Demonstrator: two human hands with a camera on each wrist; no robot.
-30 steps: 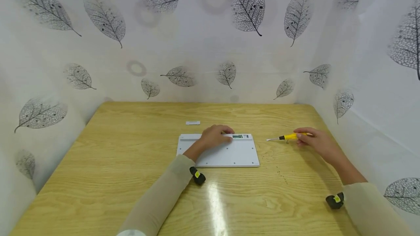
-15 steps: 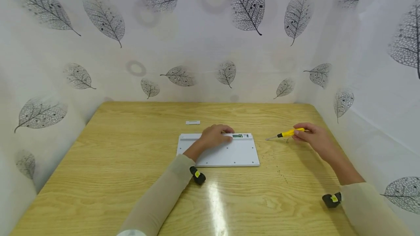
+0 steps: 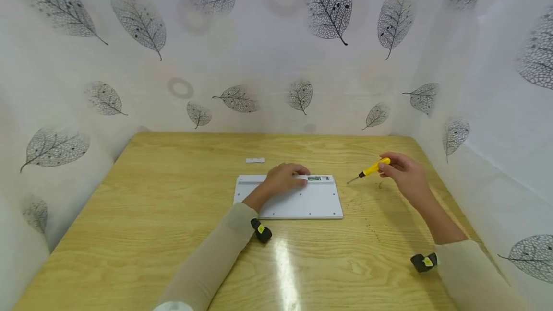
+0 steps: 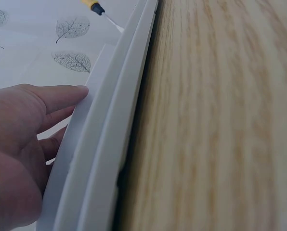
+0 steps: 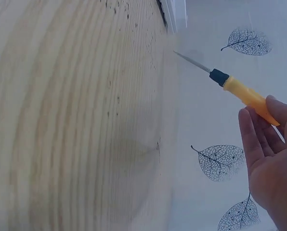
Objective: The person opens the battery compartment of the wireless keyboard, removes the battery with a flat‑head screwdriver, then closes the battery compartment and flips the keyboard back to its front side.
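A white keyboard (image 3: 319, 204) lies face down on the wooden table, its underside dotted with small screws. Near the right end of its raised far ridge, an uncovered slot (image 3: 314, 178) shows green inside. My left hand (image 3: 282, 179) holds that ridge, the thumb on the near side and the fingers over the far edge. To the right, my right hand (image 3: 408, 179) pinches the yellow handle of a screwdriver (image 3: 374, 167) between thumb and fingers. The metal shaft slants down to the left, its tip beside the keyboard's right end. In the right wrist view the screwdriver (image 5: 247, 96) shows whole up to the fingers.
A small white cover strip (image 3: 255, 160) lies behind the keyboard. Tiny dark screws (image 3: 372, 229) are scattered on the table (image 3: 129, 224) right of the keyboard, and a small dark piece (image 3: 379, 185) lies below the screwdriver. Leaf-printed cloth (image 3: 255, 52) encloses the table's back and sides.
My right hand has risen and shifted slightly left, tilting the screwdriver from nearly level to a steeper slant with its tip lower than the handle. The left hand and keyboard stay put.
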